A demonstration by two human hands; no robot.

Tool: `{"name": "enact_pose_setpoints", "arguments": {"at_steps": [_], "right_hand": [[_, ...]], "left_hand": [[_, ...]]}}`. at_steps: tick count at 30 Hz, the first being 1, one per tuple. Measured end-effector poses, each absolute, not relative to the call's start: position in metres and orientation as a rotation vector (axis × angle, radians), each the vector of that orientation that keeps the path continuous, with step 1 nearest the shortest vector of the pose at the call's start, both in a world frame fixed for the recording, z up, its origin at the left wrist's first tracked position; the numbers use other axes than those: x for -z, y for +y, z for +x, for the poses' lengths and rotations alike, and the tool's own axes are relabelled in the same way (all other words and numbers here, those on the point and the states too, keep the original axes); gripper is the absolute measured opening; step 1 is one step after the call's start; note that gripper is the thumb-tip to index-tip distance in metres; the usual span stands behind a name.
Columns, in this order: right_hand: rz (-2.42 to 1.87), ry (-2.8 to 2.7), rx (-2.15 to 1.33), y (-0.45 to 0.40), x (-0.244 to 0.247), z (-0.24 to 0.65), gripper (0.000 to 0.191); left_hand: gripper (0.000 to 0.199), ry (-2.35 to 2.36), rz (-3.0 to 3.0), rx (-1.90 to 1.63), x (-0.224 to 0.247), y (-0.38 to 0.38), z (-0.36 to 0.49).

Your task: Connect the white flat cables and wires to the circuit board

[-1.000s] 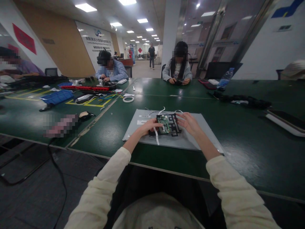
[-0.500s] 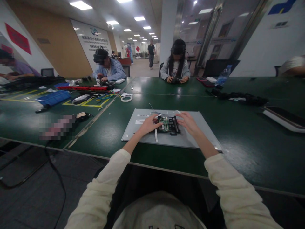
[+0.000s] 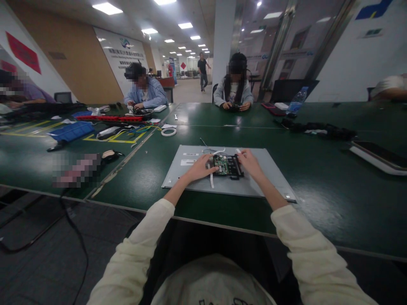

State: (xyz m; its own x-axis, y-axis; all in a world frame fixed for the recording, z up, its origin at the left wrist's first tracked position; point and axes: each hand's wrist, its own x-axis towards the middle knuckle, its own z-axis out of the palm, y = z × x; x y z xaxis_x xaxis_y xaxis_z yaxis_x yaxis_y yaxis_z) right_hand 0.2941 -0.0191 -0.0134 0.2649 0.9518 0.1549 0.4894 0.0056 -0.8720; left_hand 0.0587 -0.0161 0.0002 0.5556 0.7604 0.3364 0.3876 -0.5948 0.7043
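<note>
A green circuit board [image 3: 223, 165] in a black frame [image 3: 237, 166] lies over a flat grey metal panel [image 3: 270, 180]. My left hand [image 3: 202, 167] grips its left side, thumb over the near corner. At the opposite edge, my right hand [image 3: 250, 162] has its fingers curled against the frame; the fingertips are partly hidden. A short white strip [image 3: 238, 151] shows by those fingertips. Another white strip [image 3: 212, 181] hangs below the board's left side. Thin cables [image 3: 210, 150] stick out behind the board.
Left on the green table [image 3: 127, 186] are a blue tray [image 3: 70, 131], a white tape roll [image 3: 168, 131], and red strips [image 3: 110, 118]. A small wrench [image 3: 176, 117] lies farther back. At right are a bottle [image 3: 297, 101], black cables [image 3: 318, 129] and a dark-topped device [image 3: 380, 157]. Co-workers sit opposite.
The framed board has shifted slightly right. My right hand's fingers, spread beside the frame before, have curled in against its edge. In the background, a walking person has moved.
</note>
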Motion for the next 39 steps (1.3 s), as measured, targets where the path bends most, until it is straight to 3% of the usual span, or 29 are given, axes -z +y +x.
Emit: {"name": "enact_pose_setpoints", "arguments": {"at_steps": [4,13,22,30,39], "right_hand": [[-1.774,-1.480,-0.376,-0.022,0.012,0.293,0.016],[-1.762,-1.563,-0.333,-0.025,0.011,0.290,0.016],[-1.764,-1.586,-0.298,-0.024,0.011,0.293,0.015],[-1.852,-1.629,-0.198,-0.025,0.008,0.298,0.012],[-2.107,-1.704,0.038,-0.043,-0.010,0.287,0.023]], "left_hand": [[0.059,0.905,2.241,-0.834,-0.002,-0.017,0.059],[0.067,0.845,2.297,-0.863,0.000,-0.018,0.060],[0.021,0.744,2.446,-0.884,-0.001,-0.017,0.060],[0.018,0.760,2.485,-0.962,0.001,-0.011,0.058],[0.022,1.024,2.562,-1.044,0.007,-0.004,0.059]]}}
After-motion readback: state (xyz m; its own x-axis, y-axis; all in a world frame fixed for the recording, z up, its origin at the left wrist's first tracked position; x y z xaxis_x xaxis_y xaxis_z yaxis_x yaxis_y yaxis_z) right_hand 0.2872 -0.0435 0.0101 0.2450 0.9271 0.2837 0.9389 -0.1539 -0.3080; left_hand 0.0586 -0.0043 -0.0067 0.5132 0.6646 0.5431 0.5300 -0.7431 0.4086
